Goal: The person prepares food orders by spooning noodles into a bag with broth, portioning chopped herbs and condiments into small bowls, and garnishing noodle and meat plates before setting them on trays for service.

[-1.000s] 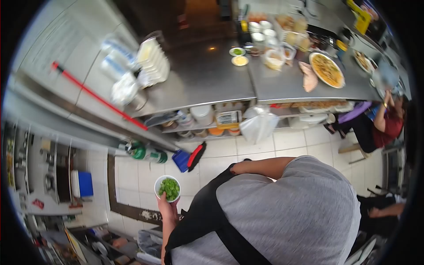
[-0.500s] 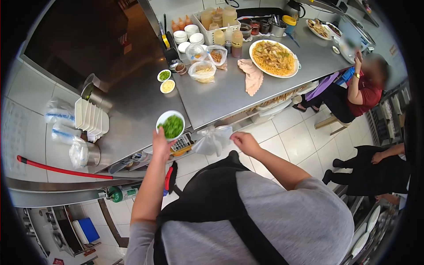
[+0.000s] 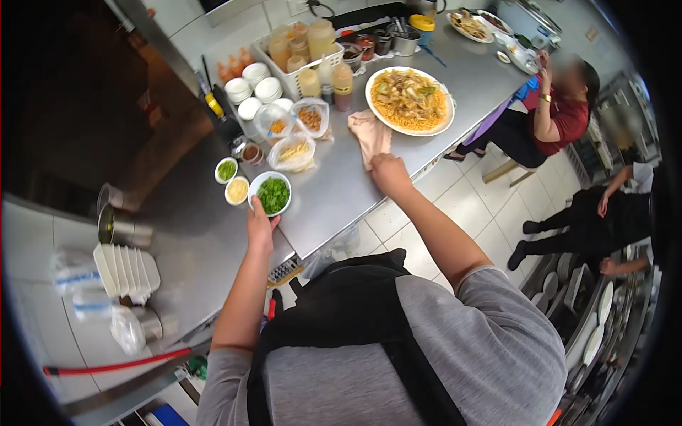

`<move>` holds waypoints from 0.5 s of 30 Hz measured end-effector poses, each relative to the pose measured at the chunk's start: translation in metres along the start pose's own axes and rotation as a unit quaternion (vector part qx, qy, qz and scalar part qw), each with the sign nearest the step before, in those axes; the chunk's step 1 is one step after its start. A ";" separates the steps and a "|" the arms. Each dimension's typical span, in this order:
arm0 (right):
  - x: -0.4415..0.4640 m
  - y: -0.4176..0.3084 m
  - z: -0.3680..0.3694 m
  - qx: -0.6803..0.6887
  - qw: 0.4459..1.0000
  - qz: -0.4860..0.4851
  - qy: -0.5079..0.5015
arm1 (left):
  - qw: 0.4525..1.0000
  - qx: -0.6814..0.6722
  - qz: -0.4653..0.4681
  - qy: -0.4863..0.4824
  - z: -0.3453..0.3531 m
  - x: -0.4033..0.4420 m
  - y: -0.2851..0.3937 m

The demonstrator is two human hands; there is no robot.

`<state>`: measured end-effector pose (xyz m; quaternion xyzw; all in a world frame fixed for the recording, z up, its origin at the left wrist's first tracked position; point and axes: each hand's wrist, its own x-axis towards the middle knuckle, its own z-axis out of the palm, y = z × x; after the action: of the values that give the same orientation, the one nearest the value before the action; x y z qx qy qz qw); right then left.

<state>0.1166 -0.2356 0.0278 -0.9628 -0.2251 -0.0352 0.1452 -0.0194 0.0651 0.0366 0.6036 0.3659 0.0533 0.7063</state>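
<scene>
1. Yellow noodles (image 3: 412,103) already lay on one oval white platter (image 3: 448,117), upper centre.
2. Chopped green leaves (image 3: 273,194) filled one round white bowl (image 3: 261,180), left of centre, not yet released by the curled left hand (image 3: 261,226).
3. The right hand (image 3: 389,174), fingers bent, met one pink cloth (image 3: 371,135); its grip was unclear.
4. Two small white dishes (image 3: 228,196) stood beside the bowl.

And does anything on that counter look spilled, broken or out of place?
I see nothing plainly spilled or broken. The one untidy thing is the pinkish cloth, lying crumpled on the counter beside the plate of noodles rather than folded flat; the right hand is at its near end.
</scene>
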 end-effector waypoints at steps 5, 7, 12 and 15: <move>-0.008 -0.016 -0.037 0.371 0.920 0.082 0.094 | 0.930 0.201 0.271 0.148 0.012 -0.047 -0.021; -0.008 -0.003 -0.038 0.412 0.905 0.096 0.042 | 0.888 0.232 0.375 0.129 0.036 -0.057 -0.012; -0.006 0.022 -0.027 0.500 0.864 -0.010 -0.051 | 0.916 0.169 0.296 -0.210 0.148 -0.022 0.007; -0.001 0.092 -0.043 0.433 0.875 0.189 0.102 | 0.867 0.269 0.379 -0.178 0.212 0.016 0.002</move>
<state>0.1567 -0.3269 0.0443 -0.8188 -0.0159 -0.0044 0.5739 0.1162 -0.0986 0.0316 0.8619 -0.0230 0.1077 0.4950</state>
